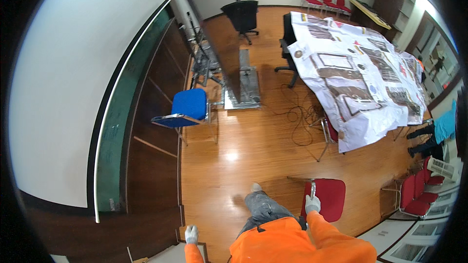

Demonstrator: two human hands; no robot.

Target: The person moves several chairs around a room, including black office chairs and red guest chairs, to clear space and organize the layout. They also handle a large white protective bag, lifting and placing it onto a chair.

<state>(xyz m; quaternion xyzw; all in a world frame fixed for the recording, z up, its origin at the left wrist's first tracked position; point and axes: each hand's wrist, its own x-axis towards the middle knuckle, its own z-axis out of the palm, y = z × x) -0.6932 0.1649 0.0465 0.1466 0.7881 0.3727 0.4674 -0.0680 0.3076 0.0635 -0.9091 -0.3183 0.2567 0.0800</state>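
Observation:
My right hand point(313, 204), in a light grey glove, is closed around the metal frame of a red padded chair point(331, 197). That chair is beside my right leg, its red pad turned up toward me. Over at the left, my left hand point(191, 234), gloved the same way, hangs apart from my body near the dark wood panelling. Its fingers look curled in, and no object shows in it. Orange sleeves cover both arms.
A blue chair point(189, 104) stands ahead on the left by the green board point(114, 160). Loose black cables point(300, 117) lie on the wood floor near a table under a printed white sheet point(360, 83). More red chairs point(414, 195) and a person in blue point(442, 124) are at the right.

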